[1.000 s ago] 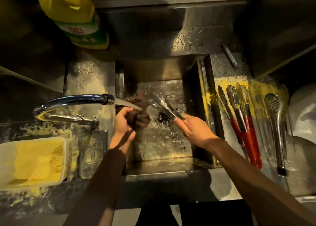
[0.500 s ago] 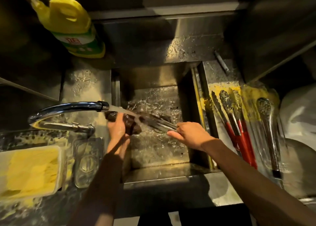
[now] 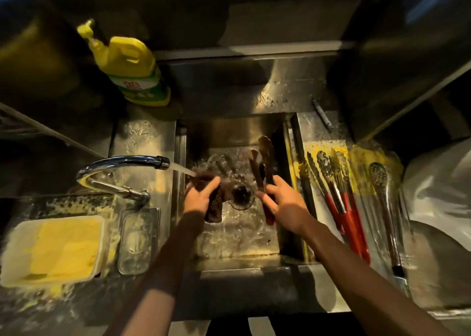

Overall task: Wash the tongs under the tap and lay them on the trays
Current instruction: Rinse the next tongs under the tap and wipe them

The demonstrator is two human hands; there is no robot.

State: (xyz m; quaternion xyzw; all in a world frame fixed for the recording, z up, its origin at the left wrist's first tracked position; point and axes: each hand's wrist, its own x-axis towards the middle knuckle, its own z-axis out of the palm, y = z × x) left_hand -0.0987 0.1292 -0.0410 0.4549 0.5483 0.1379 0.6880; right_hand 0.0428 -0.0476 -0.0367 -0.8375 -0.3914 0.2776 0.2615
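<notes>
Over the middle of the frame, a square stainless-steel sink (image 3: 254, 236) holds both of the person's hands. The right hand (image 3: 283, 205) is closed around a pair of red-handled metal tongs (image 3: 263, 167), gripping them near the middle so the scalloped tips point toward the top of the frame and the red handle end sticks out below the palm. The left hand (image 3: 200, 198) clutches a dark brown scrubbing cloth (image 3: 216, 203), fingers curled over it, right where the stream from the curved chrome tap (image 3: 122, 162) lands. A round dark drain (image 3: 240, 194) sits between the two hands. At centre right, on a wet metal tray (image 3: 367, 233) beside the sink, lie several more red-handled tongs (image 3: 341, 208) and one all-metal pair of tongs (image 3: 384, 208), side by side. A yellow detergent bottle (image 3: 130, 70) stands at upper left, and a white tub of yellow material (image 3: 56, 249) rests at lower left.
</notes>
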